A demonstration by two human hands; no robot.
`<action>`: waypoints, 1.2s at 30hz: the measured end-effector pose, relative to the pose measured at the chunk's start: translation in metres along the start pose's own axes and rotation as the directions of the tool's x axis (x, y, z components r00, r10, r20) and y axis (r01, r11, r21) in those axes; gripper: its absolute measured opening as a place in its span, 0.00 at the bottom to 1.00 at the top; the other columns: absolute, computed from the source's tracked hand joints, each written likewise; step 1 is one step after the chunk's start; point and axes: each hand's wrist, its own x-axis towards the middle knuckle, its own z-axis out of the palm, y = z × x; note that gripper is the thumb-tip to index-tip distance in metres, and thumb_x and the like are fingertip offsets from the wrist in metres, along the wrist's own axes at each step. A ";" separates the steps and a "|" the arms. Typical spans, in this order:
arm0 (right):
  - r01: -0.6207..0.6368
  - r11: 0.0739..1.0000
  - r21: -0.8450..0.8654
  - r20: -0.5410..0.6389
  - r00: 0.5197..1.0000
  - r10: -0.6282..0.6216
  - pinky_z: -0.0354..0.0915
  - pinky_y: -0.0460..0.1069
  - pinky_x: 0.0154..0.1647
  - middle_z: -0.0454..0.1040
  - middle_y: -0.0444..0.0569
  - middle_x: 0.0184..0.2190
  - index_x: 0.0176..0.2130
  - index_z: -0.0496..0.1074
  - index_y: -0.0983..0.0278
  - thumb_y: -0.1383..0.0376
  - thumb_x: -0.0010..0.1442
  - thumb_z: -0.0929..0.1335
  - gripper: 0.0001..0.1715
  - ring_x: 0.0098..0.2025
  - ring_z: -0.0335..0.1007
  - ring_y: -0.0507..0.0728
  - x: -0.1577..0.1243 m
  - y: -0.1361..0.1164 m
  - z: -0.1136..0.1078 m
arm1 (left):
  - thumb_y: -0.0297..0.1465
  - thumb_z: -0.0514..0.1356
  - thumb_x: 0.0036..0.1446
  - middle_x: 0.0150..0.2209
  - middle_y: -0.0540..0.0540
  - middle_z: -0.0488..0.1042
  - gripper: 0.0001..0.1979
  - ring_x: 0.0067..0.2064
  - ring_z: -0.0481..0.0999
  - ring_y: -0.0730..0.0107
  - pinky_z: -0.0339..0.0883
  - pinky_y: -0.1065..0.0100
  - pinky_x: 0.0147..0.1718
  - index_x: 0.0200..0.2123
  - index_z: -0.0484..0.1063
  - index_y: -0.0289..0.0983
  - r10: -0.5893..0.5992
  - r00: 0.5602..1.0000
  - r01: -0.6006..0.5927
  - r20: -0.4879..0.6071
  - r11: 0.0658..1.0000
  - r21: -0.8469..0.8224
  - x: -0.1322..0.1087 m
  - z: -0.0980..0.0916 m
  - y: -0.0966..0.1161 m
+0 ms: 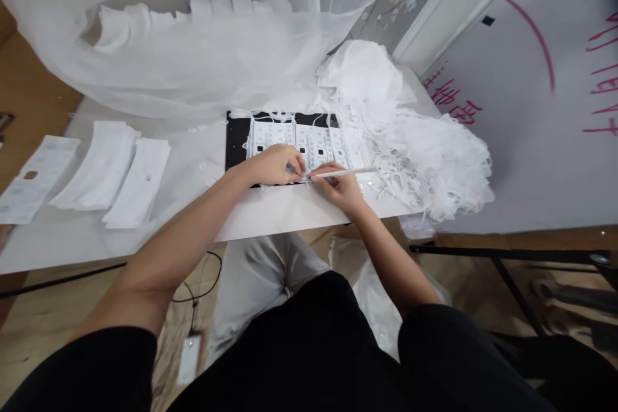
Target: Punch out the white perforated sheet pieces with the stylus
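Note:
On a black board (235,148) lie several white perforated sheets (311,135) with dots and small square holes. Over the front edge of these sheets my left hand (280,164) bends down, its fingers pinched together on something too small to make out. Close to its right, my right hand (340,188) grips a thin white stick (355,171), tool-like, pointing to the right. The fingertips of both hands nearly meet at the lower edge of the middle sheet. What lies under the fingers is hidden.
To the right is a large heap of white strips and offcuts (429,161). Stacks of white strips (138,183) lie on the left of the white table (270,215). Translucent plastic sheeting (203,64) covers the back. A whiteboard (512,96) with red writing stands at right.

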 end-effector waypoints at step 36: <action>0.034 0.937 -0.346 -0.105 0.992 -0.075 0.72 0.58 0.49 0.82 0.50 0.41 0.45 0.79 0.57 0.63 0.72 0.63 0.15 0.42 0.74 0.61 -0.002 0.001 0.010 | 0.29 0.65 0.55 0.44 0.46 0.83 0.06 0.46 0.80 0.62 0.69 0.63 0.50 0.31 0.84 0.40 0.027 1.000 -0.027 0.002 0.999 -0.025 0.002 0.004 -0.005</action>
